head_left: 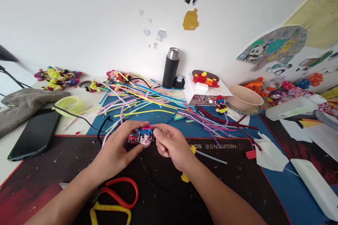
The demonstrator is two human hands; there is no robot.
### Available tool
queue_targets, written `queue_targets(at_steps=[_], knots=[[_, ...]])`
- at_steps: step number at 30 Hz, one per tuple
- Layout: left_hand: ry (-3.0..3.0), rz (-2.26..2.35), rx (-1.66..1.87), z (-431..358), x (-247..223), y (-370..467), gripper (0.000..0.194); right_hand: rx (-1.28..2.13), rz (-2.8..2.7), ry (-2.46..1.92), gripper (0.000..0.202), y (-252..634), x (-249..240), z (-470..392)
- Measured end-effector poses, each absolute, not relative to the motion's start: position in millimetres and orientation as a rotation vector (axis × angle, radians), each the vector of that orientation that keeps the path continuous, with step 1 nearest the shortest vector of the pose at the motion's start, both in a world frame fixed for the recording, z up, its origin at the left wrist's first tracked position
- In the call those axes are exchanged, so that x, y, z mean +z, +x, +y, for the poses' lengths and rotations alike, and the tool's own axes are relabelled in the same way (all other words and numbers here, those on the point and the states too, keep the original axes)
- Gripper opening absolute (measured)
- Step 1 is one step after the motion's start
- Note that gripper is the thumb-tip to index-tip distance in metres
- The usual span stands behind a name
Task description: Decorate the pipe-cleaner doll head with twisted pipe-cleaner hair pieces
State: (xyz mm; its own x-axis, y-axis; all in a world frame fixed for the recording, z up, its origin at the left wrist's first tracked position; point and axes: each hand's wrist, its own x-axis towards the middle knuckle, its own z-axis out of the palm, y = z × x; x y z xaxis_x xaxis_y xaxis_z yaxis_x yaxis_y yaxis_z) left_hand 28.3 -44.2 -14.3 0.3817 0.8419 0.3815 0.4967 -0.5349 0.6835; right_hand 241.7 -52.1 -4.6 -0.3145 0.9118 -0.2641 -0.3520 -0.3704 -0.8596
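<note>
A small doll head (145, 138), white-faced with dark eye marks and a blue and pink top, is held over the black mat. My left hand (121, 147) grips it from the left, thumb below and fingers above. At its right side, my right hand (170, 144) is closed in a pinch by the blue and pink trim; whatever its fingertips hold is too small to make out. Scissors (134, 191) with red and yellow handles lie below my left forearm, which partly covers them. A yellow piece (185, 177) shows beside my right forearm.
Many coloured pipe cleaners (148, 98) spread across the blue mat behind my hands. A black thermos (170, 68) and a white box (206, 95) stand against the wall. A finished doll (220, 104) is before the box, a bowl (245, 97) beside it. A phone (35, 133) lies left.
</note>
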Motion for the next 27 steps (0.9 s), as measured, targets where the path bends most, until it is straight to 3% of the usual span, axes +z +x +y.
queue_targets(at_steps=[27], knots=[[2.078, 1.199, 0.977, -47.2, -15.7, 30.7, 0.042, 1.710, -0.934, -1.022, 0.053, 243.7, -3.6, -50.8]])
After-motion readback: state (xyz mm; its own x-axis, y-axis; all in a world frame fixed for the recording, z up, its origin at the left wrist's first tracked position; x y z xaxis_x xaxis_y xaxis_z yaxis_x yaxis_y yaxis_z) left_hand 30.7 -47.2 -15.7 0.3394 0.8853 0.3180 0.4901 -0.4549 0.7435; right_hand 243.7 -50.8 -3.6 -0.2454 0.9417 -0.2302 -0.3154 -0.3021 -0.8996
